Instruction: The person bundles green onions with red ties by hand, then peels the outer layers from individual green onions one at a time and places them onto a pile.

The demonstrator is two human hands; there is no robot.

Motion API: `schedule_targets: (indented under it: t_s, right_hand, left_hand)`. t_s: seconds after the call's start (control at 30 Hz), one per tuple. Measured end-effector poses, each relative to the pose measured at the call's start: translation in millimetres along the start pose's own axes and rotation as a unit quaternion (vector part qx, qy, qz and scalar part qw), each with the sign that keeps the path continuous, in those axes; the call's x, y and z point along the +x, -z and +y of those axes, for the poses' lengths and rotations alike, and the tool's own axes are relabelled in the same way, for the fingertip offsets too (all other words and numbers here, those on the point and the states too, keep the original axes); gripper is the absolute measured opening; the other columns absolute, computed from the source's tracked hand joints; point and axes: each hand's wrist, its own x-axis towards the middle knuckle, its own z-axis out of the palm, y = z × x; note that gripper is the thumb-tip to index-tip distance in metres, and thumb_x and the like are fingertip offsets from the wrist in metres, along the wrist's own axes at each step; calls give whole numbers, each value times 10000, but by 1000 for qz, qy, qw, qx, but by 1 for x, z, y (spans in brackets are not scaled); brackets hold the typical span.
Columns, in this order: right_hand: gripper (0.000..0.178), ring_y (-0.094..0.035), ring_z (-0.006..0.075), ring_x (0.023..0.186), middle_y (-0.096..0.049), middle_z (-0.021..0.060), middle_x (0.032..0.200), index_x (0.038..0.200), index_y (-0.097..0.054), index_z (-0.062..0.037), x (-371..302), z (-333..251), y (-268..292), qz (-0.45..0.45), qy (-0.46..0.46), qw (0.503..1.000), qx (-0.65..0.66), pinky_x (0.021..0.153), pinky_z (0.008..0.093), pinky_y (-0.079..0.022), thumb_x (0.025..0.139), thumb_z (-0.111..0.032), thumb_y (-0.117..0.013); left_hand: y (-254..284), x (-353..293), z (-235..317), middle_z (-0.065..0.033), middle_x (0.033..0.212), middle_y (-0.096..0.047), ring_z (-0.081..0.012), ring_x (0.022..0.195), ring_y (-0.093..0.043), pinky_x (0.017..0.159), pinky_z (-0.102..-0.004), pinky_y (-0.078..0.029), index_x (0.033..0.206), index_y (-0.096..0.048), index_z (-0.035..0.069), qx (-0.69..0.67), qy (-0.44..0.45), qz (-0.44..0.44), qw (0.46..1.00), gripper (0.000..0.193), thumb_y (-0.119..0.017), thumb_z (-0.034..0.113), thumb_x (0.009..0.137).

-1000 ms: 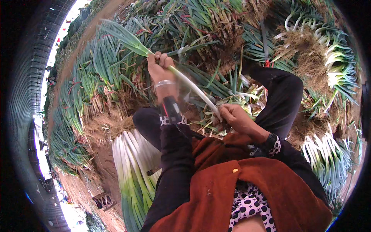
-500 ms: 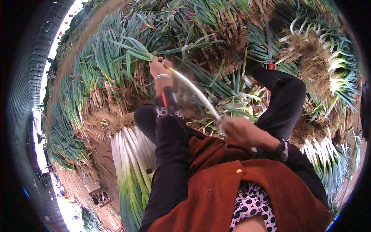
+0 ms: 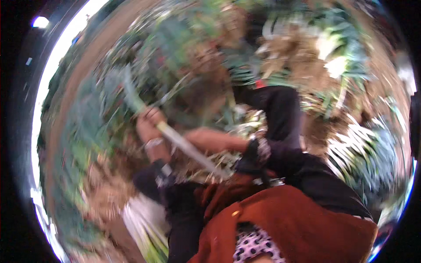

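right hand [image 3: 199, 138] moved toward left hand [image 3: 149, 122], which grips one leek [image 3: 188, 150]; right's grip i cannot tell; white leeks [image 3: 139, 219] seem done, rooty bunches [image 3: 291, 52] remain.

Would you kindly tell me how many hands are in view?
2: the left hand is closed around the leek; the right hand, blurred, is just beside its white stalk. Blur could hide others farther off.

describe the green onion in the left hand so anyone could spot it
Find the brown garment, bottom centre. Above-left of it, the left hand grips the pale-stemmed green onion, slanting down rightward. Unlike the heaped onions, it is held singly.
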Motion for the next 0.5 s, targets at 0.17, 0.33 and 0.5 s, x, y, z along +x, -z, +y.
schedule_targets:
  t_s: [0.17,0.33,0.5]
  right_hand:
    - [287,-558,303,706,-580,175,771,781,-537,-18,-108,-56,26,-171,-303,936,55,647,413,-430,863,-279,-450]
    - [420,-572,383,813,-598,222,868,1073,-526,-33,-145,-100,80,44,-360,932,-2,706,461,-440,845,-381,-469]
    - [312,-567,338,763,-567,175,813,1006,-475,-34,-146,-114,56,29,-340,938,66,690,407,-447,858,-305,-518]
  left_hand:
    - [10,-10,47,52,543,-292,-68,439,-265,391,-213,-222,634,-344,146,47,-85,148,984,249,-467,163,850]
    - [-69,24,-28,10,553,-268,-83,437,-245,396,-226,-241,685,-356,95,36,-158,117,980,248,-429,163,912]
    - [-194,48,-177,41,602,-316,-50,463,-291,391,-198,-238,752,-371,123,284,-154,30,946,252,-453,283,929]
